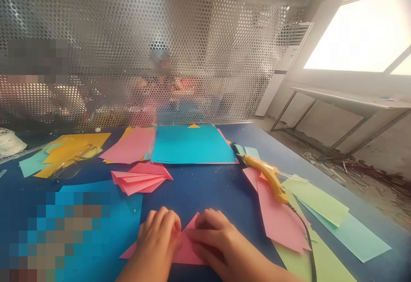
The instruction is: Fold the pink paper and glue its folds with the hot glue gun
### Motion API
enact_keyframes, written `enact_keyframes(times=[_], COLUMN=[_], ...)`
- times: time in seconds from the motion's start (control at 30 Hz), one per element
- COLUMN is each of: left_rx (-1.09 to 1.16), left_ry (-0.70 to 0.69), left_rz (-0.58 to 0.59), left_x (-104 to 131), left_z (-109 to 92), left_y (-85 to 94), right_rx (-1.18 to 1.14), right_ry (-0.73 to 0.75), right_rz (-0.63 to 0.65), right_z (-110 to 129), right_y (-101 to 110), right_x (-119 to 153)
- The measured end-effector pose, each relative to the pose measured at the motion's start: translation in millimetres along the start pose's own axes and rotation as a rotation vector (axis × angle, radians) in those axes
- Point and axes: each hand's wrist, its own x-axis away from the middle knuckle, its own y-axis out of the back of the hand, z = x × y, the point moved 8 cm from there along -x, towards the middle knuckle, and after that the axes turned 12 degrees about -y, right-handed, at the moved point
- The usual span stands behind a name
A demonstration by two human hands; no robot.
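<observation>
A folded sheet of pink paper point(188, 253) lies on the table close in front of me, its pointed tip standing up between my hands. My left hand point(160, 232) has its fingers curled over the paper's left part, the fingertips hidden behind the knuckles. From the other side my right hand point(216, 235) grips the paper with bent fingers near the tip. Both hands partly cover the sheet, so its full fold cannot be seen. Just beyond them rests another folded pink paper piece point(141, 178), with several layered pleats.
A yellow glue gun point(269, 177) with a dark cord lies on pink and green sheets at right. Blue sheets point(192, 145) are stacked ahead, eyeglasses point(69, 168) at left. A perforated metal screen point(192, 59) stands behind, people beyond it. The lower left is pixelated over blue paper point(125, 205).
</observation>
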Motion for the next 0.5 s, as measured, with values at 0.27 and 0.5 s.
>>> enact_keyframes(times=[0.27,0.5], left_rx=[-0.07,-0.296], left_ry=[-0.011,-0.116], left_rz=[0.052,0.093], left_x=[-2.5,14.0], left_z=[-2.8,-15.1], left_y=[2.9,23.8], right_rx=[0.045,0.042], right_ry=[0.017,-0.018], right_rz=[0.003,-0.009], right_z=[2.7,-0.7], right_y=[0.4,0.0], right_x=[-1.4,1.8])
